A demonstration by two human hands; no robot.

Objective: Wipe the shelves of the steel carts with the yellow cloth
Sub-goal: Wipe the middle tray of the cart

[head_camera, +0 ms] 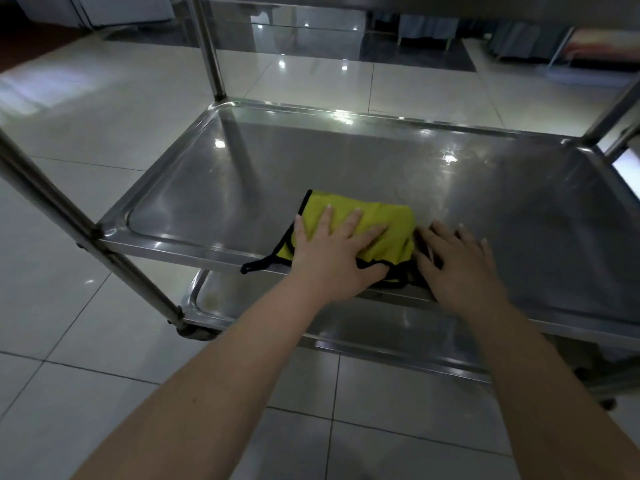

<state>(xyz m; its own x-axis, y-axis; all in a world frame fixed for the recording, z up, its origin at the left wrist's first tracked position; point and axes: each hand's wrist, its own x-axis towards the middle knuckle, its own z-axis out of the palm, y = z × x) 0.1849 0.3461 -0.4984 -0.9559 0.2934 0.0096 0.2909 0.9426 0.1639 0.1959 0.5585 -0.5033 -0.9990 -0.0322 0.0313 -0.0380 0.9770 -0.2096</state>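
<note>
A yellow cloth [391, 223] with black trim lies bunched on the middle shelf [242, 174] of a steel cart, close to the shelf's near rim. My left hand [336, 251] presses flat on the cloth, fingers spread over its left half. My right hand [457, 261] rests palm down at the cloth's right edge, its fingers touching the dark trim there. A black loop of the cloth [252, 266] hangs over the front rim.
A lower shelf [263, 306] shows beneath, with a caster [194, 332] at its left corner. Steel posts [69, 216] rise at the cart's corners, and an upper shelf crosses the top of the view. Glossy tiled floor [86, 109] surrounds the cart.
</note>
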